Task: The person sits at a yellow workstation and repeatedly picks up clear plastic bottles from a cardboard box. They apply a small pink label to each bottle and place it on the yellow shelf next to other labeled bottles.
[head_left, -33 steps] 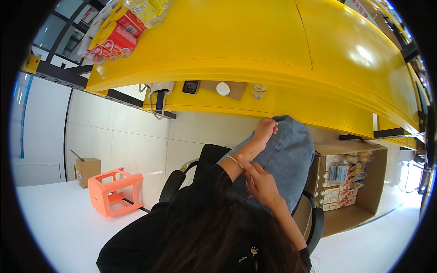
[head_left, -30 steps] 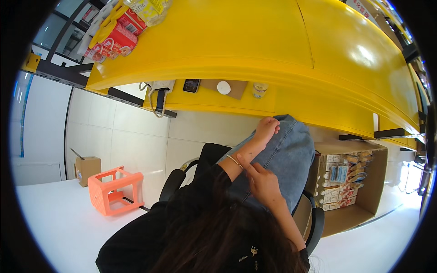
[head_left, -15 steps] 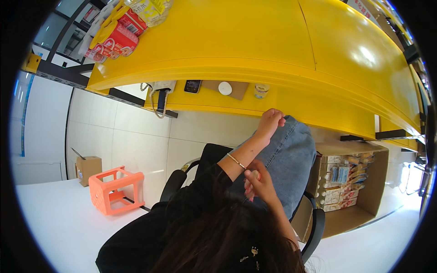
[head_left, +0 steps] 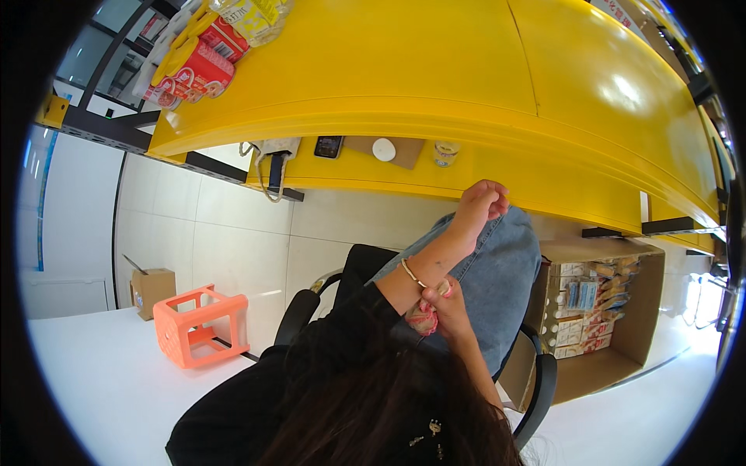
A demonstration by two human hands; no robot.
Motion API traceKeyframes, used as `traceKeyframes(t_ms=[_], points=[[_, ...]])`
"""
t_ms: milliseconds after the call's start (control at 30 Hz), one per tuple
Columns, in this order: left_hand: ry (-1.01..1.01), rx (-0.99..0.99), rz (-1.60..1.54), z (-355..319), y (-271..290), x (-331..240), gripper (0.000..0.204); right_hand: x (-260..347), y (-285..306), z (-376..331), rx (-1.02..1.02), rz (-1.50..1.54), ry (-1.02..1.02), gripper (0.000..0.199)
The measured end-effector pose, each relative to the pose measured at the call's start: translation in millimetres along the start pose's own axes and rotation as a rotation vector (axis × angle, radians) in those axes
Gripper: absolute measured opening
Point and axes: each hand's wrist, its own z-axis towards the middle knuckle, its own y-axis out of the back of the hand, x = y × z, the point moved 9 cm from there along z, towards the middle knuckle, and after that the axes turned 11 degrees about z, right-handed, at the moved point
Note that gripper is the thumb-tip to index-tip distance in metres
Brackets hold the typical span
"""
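Hands both out over the lap. Left hand [head_left: 483, 200] reaching past the knee, fingers loosely curled, not clenched, pretty relaxed. Right hand [head_left: 454, 312] tucked in by the left forearm, wrapped around a bunched-up pink-and-cream thing [head_left: 422, 320]. Too crumpled to say what exactly. Right up close to the forearm anyway, can't tell if actually touching. Just beside the right thumb, a thin pale bracelet [head_left: 411, 272] around the left forearm.

Closest in otherwise: long dark hair [head_left: 350, 412] with small shiny clips [head_left: 434, 426] hanging into view, plus a black sleeve [head_left: 334, 334] on the left arm. Under the hands, blue jeans [head_left: 497, 295], and around those a black office chair [head_left: 543, 392] with armrests on both sides.

Over to the right of the chair, a big open cardboard box [head_left: 641, 326] packed with rows of cartons and pouches [head_left: 575, 334]. Off to the left, a coral-pink plastic stool [head_left: 172, 334], with a smaller cardboard box [head_left: 159, 291] just behind.

Ahead of the knees, a low yellow shelf [head_left: 536, 182]. On it, left to right: a light bag [head_left: 280, 145] with rope handles, a dark phone [head_left: 329, 147], a round white thing [head_left: 383, 150] on a brown sheet [head_left: 408, 155], and a small clear tub [head_left: 445, 154].

Above that, a wide yellow counter [head_left: 388, 70], with red, yellow-topped containers [head_left: 206, 66] and a clear-and-yellow package [head_left: 264, 19] crowded at the far left.
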Motion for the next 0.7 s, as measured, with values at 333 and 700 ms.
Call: traceKeyframes(t_ms=[333,700], points=[[-0.134,0.178,0.083,-17,-20,5,0.016,16,13,-1,-0.076,0.089,0.150,0.055],[0.332,0.035,-0.683,14,14,77,0.017,45,39,8,-0.283,-0.169,0.063,0.040]])
